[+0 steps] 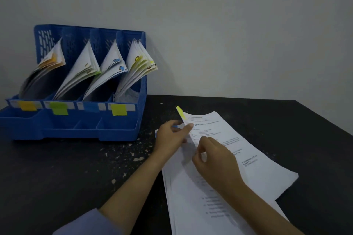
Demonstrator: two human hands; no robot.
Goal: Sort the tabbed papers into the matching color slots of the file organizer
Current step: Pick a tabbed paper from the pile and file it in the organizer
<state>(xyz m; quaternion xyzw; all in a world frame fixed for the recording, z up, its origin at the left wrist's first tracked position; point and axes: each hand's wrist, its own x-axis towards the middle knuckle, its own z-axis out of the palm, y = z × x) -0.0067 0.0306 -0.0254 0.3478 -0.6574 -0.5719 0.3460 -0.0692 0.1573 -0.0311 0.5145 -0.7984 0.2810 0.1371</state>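
A yellow-tabbed sheet (215, 135) is being lifted from the paper stack (200, 196), pinched by the left hand (172, 135) and right hand (212, 156). Next, the yellow-labelled slot (119, 109) of the file organizer (24, 120) is probably being targeted.

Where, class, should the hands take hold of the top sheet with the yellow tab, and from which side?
Probably its left edge just below the yellow tab, coming from the left. That edge of the top sheet is already lifted off the paper stack, where the left hand pinches it.
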